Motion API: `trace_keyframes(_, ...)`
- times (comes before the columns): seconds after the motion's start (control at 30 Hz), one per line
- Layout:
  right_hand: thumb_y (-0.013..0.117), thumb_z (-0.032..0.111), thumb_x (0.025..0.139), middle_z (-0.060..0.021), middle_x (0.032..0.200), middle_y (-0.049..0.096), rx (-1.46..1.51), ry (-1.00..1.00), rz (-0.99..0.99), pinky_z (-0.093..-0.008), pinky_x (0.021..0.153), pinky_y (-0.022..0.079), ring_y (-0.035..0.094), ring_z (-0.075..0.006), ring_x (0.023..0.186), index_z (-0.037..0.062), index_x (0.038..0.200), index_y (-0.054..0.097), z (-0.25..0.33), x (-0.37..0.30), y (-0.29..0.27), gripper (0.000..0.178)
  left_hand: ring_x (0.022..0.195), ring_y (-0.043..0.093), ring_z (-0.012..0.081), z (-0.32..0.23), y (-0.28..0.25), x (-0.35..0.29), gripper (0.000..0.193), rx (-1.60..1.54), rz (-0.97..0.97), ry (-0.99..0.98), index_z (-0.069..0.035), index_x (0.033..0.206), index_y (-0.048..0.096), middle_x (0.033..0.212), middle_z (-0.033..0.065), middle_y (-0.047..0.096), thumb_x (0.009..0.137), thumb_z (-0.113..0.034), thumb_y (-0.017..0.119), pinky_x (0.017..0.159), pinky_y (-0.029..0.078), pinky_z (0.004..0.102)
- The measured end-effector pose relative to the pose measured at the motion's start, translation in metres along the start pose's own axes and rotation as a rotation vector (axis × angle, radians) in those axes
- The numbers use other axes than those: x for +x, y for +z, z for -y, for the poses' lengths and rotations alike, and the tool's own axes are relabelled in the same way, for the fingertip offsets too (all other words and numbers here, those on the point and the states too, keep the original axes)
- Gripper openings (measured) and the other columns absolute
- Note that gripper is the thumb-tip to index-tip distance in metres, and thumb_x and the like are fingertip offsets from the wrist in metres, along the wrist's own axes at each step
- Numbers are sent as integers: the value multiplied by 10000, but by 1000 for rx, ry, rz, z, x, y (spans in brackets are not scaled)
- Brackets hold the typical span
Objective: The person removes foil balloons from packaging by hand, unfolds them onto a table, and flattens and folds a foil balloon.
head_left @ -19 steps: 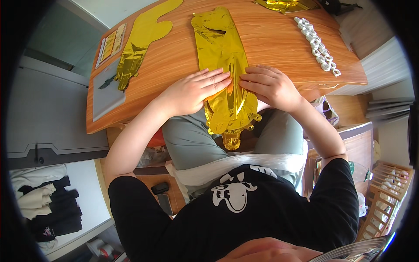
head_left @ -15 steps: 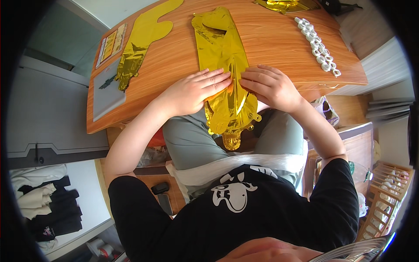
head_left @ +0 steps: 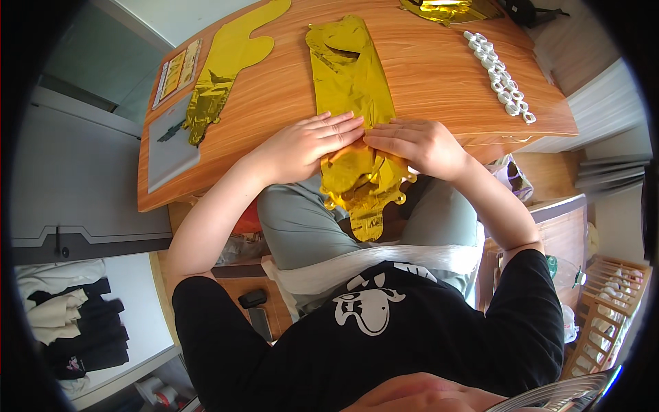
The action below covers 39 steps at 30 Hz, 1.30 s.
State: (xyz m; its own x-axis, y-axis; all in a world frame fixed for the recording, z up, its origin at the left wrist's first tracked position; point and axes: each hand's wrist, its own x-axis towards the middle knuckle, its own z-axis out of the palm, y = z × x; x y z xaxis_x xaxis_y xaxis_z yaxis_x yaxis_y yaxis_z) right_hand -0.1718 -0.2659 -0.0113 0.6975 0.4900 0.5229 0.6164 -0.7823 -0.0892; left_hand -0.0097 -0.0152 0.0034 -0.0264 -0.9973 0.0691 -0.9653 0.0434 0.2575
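A flat gold foil balloon [head_left: 351, 86] lies lengthwise on the table, its crinkled near end hanging over the front edge above my lap. My left hand [head_left: 322, 141] rests flat on its left side near the table's edge, fingers stretched out and pointing right. From the other side my right hand [head_left: 422, 145] lies across the foil, its fingers extended and pressing down. The fingertips of both hands almost meet at the balloon's middle. Several small round tabs line the hanging end.
Another gold foil balloon [head_left: 230, 58] lies at the left, partly over a clear plastic sleeve [head_left: 171, 161]. A printed card [head_left: 178, 72] sits behind. At the right is a strip of white rings [head_left: 500, 77]. More gold foil [head_left: 449, 9] lies at the far edge of the wooden table [head_left: 439, 75].
My right hand has shifted left and inward over the foil, closer to my left hand. The balloon's hanging end has bunched and changed its folds. My left hand stays nearly in place.
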Motion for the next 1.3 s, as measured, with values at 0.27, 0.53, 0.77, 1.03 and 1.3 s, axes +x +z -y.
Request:
trace_keyframes(0.27,704,59,879,-156,875,716,339,422,56,-368,690,556,686,-293,731,31,1165,699,-5,29,-19,288,1356,517,251,5,-10,-3,438,-516,4,-250,-103,1454,545,1448,106,577,1051,-274,550,1151,386,404)
trace_keyframes(0.53,666,277,992,-122,816,700,807,754,52,-363,705,500,632,-183,738,-8,1150,673,-30,43,2,326,840,543,59,23,2,0,385,-1007,-266,-547,-2,1110,712,969,-25,667,1036,-374,640,763,469,252)
trace_keyframes(0.77,677,178,1005,-21,904,699,688,710,54,-263,741,507,576,-57,824,-28,1152,677,-15,35,-6,253,992,706,174,-16,-19,-4,365,-468,-342,-400,23,1129,710,1022,117,760,924,-270,783,863,531,316)
trace_keyframes(1.03,768,81,861,-125,931,739,305,398,-27,-349,733,576,735,-265,845,66,1171,701,23,7,-5,317,1034,672,299,-21,-2,-13,333,-132,-369,-50,-90,1134,726,1072,83,716,805,-43,727,883,534,411)
trace_keyframes(1.3,814,32,764,-101,1141,706,107,192,-191,-375,805,608,718,-294,978,70,1179,684,23,-12,12,436,1077,677,279,-32,11,-14,288,146,-415,-50,-109,1110,739,1151,46,729,828,-106,681,885,542,416)
